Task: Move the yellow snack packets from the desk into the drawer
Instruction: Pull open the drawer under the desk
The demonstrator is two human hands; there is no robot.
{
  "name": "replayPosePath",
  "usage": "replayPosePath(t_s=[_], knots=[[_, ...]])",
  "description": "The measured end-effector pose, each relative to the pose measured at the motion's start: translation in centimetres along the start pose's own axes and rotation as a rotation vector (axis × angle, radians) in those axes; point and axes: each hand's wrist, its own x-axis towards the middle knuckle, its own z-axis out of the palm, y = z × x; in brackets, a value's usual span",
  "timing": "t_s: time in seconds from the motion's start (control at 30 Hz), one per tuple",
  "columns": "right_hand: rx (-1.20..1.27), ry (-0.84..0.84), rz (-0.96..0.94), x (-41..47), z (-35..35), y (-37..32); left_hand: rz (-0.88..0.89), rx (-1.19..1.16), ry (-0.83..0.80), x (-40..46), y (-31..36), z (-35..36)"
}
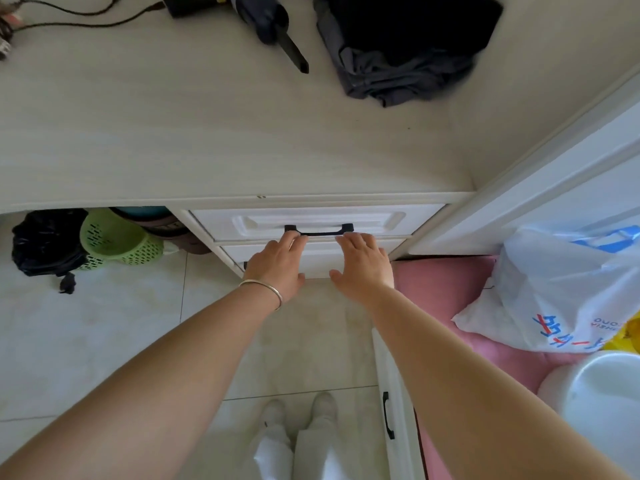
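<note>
Both hands lie flat on the white front of the second drawer (317, 258) under the desk (207, 140). My left hand (277, 265), with a silver bangle on the wrist, and my right hand (363, 263) have their fingers spread and hold nothing. Their fingertips reach up to the black handle (318, 231) of the top drawer (311, 220), which is shut. I see no yellow snack packets on the desk top. A bit of yellow packaging (627, 336) shows at the right edge behind a white plastic bag (554, 289).
On the desk's far side lie dark folded clothes (405, 46), a black tool (277, 26) and cables (69, 15). Under the desk sit a green basket (117, 237) and a black bag (45, 240). A pink cushion (443, 289) and a white cabinet door (391, 410) are at right.
</note>
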Motion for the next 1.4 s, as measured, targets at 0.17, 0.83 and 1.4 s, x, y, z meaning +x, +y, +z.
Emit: replayPosePath(t_s=[0.17,0.83,1.4], knots=[[-0.024,-0.057,-0.044,4.2,1.2,0.8,-0.022,0.012,0.026,3.5,0.0,1.6],[-0.099,0.003,-0.049,0.8,5.1,1.0,0.164,0.068,0.402,-0.6,1.1,5.5],[-0.136,0.502,-0.217,-8.1,3.2,0.5,-0.118,-0.003,-0.070,-5.3,1.7,0.9]])
